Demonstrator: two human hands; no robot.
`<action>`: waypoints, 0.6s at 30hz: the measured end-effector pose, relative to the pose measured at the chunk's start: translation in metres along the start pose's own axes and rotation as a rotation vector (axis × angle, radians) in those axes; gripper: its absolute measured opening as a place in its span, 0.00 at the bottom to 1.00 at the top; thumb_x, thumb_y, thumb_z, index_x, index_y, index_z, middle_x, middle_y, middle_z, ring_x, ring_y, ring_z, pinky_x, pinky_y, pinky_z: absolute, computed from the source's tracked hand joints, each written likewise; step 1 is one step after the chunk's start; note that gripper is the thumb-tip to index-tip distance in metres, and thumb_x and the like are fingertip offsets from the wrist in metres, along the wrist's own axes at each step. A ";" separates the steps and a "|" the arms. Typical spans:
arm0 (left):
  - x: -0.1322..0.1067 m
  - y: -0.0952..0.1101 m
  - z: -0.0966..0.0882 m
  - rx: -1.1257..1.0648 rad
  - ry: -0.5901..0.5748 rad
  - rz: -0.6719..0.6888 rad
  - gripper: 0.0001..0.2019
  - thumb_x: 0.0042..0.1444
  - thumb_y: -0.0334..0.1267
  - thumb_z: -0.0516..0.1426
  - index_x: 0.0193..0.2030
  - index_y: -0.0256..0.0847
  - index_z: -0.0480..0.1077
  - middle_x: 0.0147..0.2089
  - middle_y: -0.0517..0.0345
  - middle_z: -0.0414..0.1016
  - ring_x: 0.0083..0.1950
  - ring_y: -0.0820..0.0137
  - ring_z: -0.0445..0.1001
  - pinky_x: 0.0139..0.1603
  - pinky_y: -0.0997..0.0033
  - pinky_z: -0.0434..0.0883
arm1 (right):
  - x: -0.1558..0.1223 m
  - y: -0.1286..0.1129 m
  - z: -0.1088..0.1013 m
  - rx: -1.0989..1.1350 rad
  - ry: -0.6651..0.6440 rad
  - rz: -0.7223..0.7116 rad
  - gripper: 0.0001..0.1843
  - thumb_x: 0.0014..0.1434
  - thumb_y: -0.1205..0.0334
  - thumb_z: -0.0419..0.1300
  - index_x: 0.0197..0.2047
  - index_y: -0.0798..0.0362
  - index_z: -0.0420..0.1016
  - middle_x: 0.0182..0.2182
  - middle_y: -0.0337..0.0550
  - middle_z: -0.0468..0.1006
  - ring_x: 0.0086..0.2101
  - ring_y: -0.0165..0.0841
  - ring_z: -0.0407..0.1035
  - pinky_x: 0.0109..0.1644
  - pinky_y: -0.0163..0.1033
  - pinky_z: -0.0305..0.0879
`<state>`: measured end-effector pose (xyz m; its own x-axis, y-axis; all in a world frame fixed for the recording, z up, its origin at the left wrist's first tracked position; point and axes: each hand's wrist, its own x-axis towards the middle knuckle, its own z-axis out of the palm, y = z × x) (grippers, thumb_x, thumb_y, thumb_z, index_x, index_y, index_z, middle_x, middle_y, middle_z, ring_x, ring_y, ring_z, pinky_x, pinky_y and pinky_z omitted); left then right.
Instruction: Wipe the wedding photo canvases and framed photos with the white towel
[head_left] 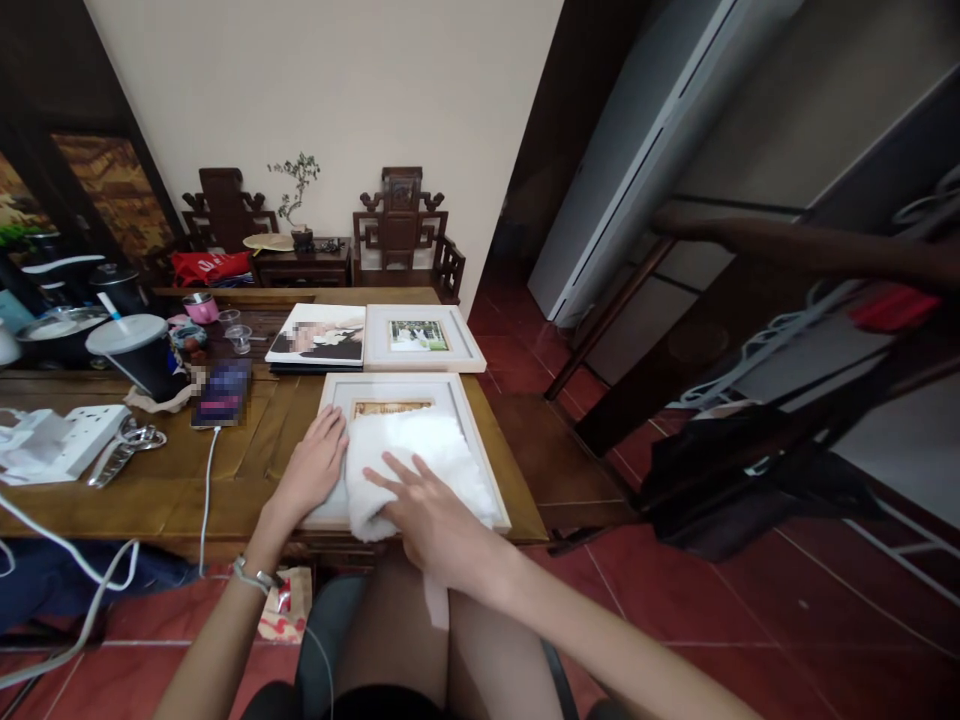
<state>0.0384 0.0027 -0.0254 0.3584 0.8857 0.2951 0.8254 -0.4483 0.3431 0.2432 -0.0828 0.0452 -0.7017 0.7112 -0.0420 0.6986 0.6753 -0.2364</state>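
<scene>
A pale wooden picture frame (493, 490) lies flat near the table's front edge. Part of a gold-toned picture (375, 408) shows inside it. Across the frame spreads a folded white cloth (427, 430), hiding most of its middle. My right hand (431, 515) presses on this cloth with fingers spread, its thumb at the cloth's folded near edge. My left hand (319, 455) lies along the frame's left side, fingers stretched out and holding nothing. Behind is a second light frame (474, 345) with a photo, beside a photo album (319, 335).
To the left on the wooden table (262, 440) are a phone (221, 392) on a charging cable, a lidded cup (139, 350), a power strip (64, 445) and small clear cups (238, 338). A dark wooden chair (401, 225) stands beyond. Bags hang at the right.
</scene>
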 end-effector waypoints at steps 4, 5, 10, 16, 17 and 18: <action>-0.002 0.000 0.002 0.012 0.020 0.016 0.23 0.66 0.41 0.41 0.62 0.30 0.62 0.68 0.40 0.59 0.72 0.60 0.50 0.70 0.54 0.54 | -0.042 0.016 -0.002 -0.024 -0.006 0.194 0.25 0.46 0.81 0.50 0.43 0.57 0.80 0.65 0.48 0.58 0.66 0.50 0.43 0.67 0.62 0.42; -0.002 0.000 0.002 0.007 0.018 0.017 0.23 0.66 0.41 0.41 0.61 0.30 0.62 0.68 0.40 0.59 0.72 0.60 0.50 0.69 0.54 0.55 | -0.054 0.022 -0.004 -0.045 -0.009 0.255 0.25 0.45 0.82 0.50 0.41 0.56 0.80 0.65 0.47 0.58 0.66 0.50 0.42 0.67 0.64 0.42; -0.001 0.000 0.000 0.002 -0.005 0.017 0.22 0.66 0.39 0.42 0.61 0.31 0.61 0.68 0.39 0.58 0.72 0.58 0.50 0.68 0.50 0.57 | -0.083 0.048 -0.007 -0.111 -0.009 0.370 0.26 0.43 0.83 0.48 0.35 0.54 0.80 0.66 0.41 0.57 0.67 0.51 0.39 0.64 0.70 0.45; -0.002 0.002 0.000 0.007 -0.005 0.033 0.22 0.65 0.38 0.43 0.61 0.31 0.61 0.67 0.37 0.59 0.71 0.57 0.50 0.67 0.48 0.58 | -0.033 0.097 -0.012 -0.156 0.067 0.395 0.28 0.45 0.83 0.48 0.42 0.53 0.80 0.65 0.40 0.59 0.67 0.50 0.42 0.62 0.69 0.49; -0.002 0.002 0.001 0.005 -0.003 0.033 0.22 0.65 0.38 0.43 0.61 0.31 0.61 0.67 0.37 0.59 0.71 0.57 0.50 0.67 0.48 0.58 | -0.021 0.107 -0.014 -0.175 0.087 0.407 0.29 0.46 0.83 0.48 0.45 0.53 0.79 0.65 0.41 0.58 0.66 0.50 0.43 0.62 0.69 0.50; -0.002 0.002 0.001 0.002 -0.002 0.030 0.21 0.65 0.38 0.43 0.61 0.31 0.61 0.67 0.37 0.59 0.71 0.57 0.50 0.67 0.49 0.58 | -0.010 0.115 -0.017 -0.202 0.114 0.423 0.30 0.47 0.83 0.48 0.47 0.53 0.78 0.66 0.42 0.57 0.66 0.51 0.43 0.62 0.68 0.50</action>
<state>0.0396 0.0003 -0.0264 0.3839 0.8721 0.3034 0.8150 -0.4744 0.3327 0.3332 -0.0087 0.0347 -0.3383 0.9409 0.0151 0.9405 0.3386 -0.0278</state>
